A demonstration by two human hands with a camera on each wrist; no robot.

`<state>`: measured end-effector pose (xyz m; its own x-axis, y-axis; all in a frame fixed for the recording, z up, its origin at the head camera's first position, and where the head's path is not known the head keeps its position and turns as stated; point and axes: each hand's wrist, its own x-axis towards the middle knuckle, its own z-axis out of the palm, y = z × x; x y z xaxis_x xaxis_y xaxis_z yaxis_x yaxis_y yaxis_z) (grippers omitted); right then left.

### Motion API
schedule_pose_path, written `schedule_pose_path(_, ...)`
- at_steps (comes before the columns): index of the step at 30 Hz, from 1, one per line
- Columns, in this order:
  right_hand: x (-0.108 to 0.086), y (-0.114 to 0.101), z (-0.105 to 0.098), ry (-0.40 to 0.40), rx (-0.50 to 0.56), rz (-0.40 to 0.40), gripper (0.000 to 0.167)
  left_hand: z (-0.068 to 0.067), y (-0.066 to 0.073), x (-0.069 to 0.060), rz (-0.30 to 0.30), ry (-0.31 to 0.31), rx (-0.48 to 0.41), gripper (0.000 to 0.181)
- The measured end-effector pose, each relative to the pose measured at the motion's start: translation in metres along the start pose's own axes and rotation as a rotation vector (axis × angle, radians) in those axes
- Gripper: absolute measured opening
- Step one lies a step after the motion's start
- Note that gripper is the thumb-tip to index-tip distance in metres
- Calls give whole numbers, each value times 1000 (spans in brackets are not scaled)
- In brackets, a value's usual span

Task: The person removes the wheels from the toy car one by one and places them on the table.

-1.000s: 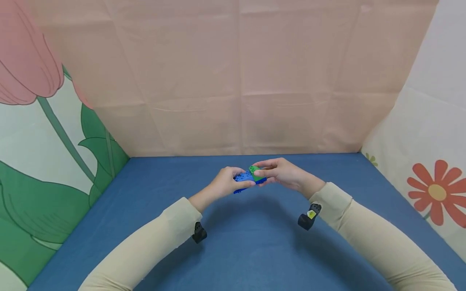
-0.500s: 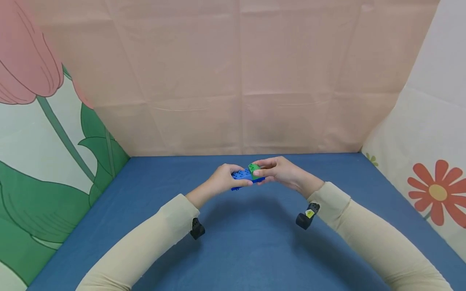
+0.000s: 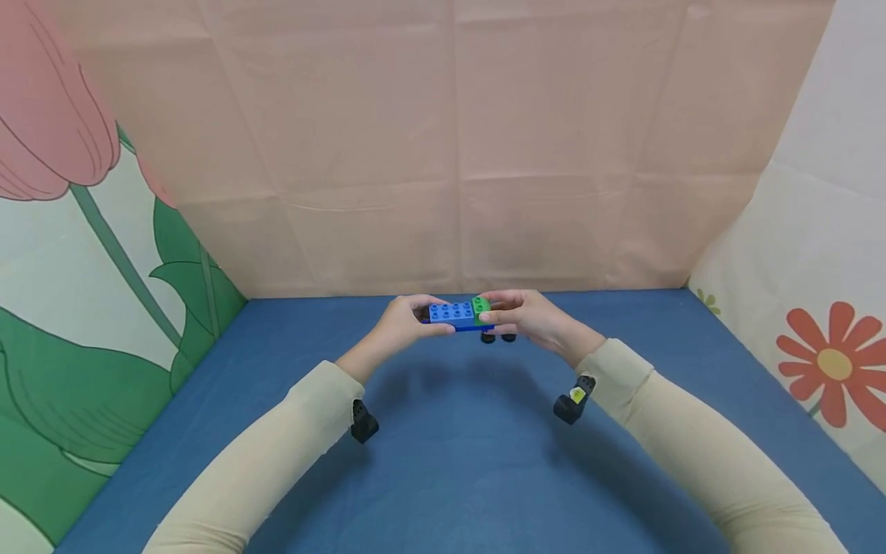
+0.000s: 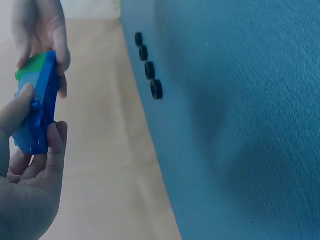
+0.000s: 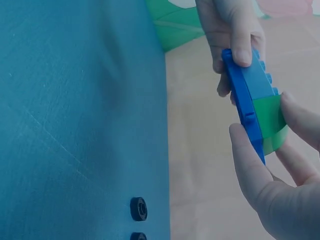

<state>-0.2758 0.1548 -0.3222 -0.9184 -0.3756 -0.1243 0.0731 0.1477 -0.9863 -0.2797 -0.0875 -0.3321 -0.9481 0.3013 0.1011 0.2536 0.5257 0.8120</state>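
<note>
Both hands hold one toy-brick build above the blue table. It has a dark blue base [image 3: 471, 328], a lighter blue studded brick [image 3: 450, 313] and a green brick [image 3: 481, 308] at its right end. My left hand [image 3: 396, 327] grips the left end, thumb against the near side; in the left wrist view its fingertips bear on the base [image 4: 47, 102]. With thumb and fingers, my right hand [image 3: 536, 319] pinches the green end. The right wrist view shows the green brick [image 5: 269, 116] between thumb and fingers. Part of the underside is hidden.
Several small black wheels [image 4: 150, 70] stand in a row near the far edge of the blue table [image 3: 457, 446]. A beige cloth wall [image 3: 450, 154] rises behind it. Printed flower panels flank the table, including one with a red flower [image 3: 834, 365] on the right.
Both hands have moved left and slightly up and away with the brick build, which has turned from slanted to nearly level across the view. Black wheels behind the hands have come into sight.
</note>
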Motion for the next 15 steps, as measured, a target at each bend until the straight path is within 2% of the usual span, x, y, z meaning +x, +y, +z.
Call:
schedule_pose_path(4,9,2,1,39,-8,8,48,-4,-4,4,0,24,-17,46)
schedule_pose_path(10,23,7,9,96,-14,11,47,-7,-16,8,-34,69,-51,44)
schedule_pose_path(15,29,18,13,140,-130,41,46,-2,-30,9,-54,64,-15,44)
